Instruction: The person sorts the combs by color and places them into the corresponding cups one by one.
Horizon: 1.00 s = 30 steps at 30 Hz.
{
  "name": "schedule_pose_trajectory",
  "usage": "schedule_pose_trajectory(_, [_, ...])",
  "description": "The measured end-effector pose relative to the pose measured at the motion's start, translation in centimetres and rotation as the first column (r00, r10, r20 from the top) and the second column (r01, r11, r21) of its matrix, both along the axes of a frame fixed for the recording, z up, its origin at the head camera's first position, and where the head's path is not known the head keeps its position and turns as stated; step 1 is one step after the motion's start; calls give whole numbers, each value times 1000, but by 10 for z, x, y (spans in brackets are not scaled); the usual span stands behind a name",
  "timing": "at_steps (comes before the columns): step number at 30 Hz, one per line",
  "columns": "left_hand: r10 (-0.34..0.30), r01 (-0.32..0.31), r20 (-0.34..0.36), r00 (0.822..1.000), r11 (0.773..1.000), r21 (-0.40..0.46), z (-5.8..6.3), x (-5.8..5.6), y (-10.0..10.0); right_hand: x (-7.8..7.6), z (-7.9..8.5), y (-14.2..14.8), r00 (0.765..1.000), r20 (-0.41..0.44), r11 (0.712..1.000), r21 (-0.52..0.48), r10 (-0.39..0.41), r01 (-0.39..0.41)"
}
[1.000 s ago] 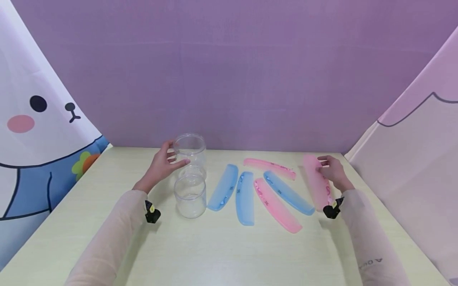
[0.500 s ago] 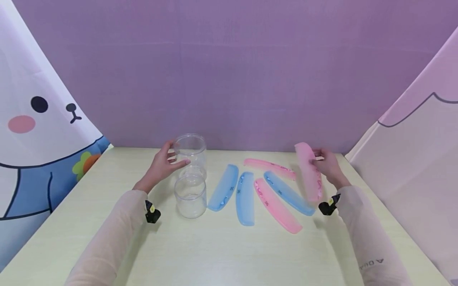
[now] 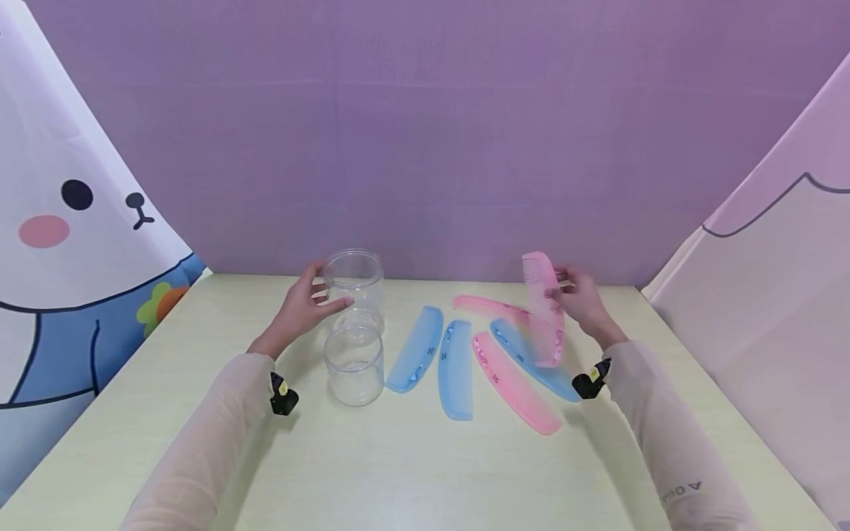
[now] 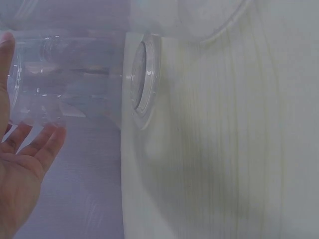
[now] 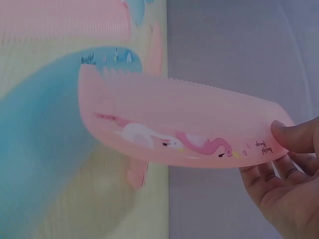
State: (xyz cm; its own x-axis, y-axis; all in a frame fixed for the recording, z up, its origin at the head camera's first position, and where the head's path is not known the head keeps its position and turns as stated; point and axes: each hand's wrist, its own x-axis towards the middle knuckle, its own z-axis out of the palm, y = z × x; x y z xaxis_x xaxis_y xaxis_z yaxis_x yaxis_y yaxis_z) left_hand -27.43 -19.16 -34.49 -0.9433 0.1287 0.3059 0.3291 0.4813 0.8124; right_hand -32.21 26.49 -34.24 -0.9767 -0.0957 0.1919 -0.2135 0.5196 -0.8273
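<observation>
My right hand [image 3: 584, 304] pinches a pink comb [image 3: 546, 313] by its spine, thumb on one face and fingers on the other. In the right wrist view the comb [image 5: 179, 124] shows printed pink and white birds along its spine, and it hangs above the other combs. My left hand [image 3: 295, 313] holds the farther of two clear jars [image 3: 367, 291], its thumb on the near side and fingers round the left side. The left wrist view shows the fingertips right at the clear wall [image 4: 75, 84]. A second clear jar [image 3: 355, 372] stands just in front, its mouth uncovered.
Between the jars and my right hand, several combs lie spread on the pale table [image 3: 398, 472]: blue combs [image 3: 415, 350], a pink comb [image 3: 514, 383] and another pink comb [image 3: 488, 304] at the back. A purple cloth [image 3: 425, 140] hangs behind the table's far edge.
My right hand has lifted the pink comb off the right side of the table and carried it left, over the other combs, turning it upright. My left hand stays at the jar.
</observation>
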Motion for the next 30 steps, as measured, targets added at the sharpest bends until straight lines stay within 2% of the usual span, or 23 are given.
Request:
schedule_pose_trajectory(4, [5,-5,22,1000,1000,3,-3,-4,-1,-1,1,-15,1000,-12,1000,-2,26,-26])
schedule_pose_trajectory(9, [12,-12,8,1000,1000,-8,-20,-21,-10,-2,1,-34,996,-47,997,-29,71,-72])
schedule_pose_trajectory(12, [14,-15,-8,1000,1000,-18,-26,-27,-13,-2,2,-47,994,-53,995,-37,92,-94])
schedule_pose_trajectory(21, [14,-14,-10,1000,1000,-5,-27,-27,-13,3,11,-86,990,-30,989,-53,135,-137])
schedule_pose_trajectory(30, [15,-15,-5,1000,1000,0,-26,-26,-12,2,23,-123,978,-81,977,-85,191,-198])
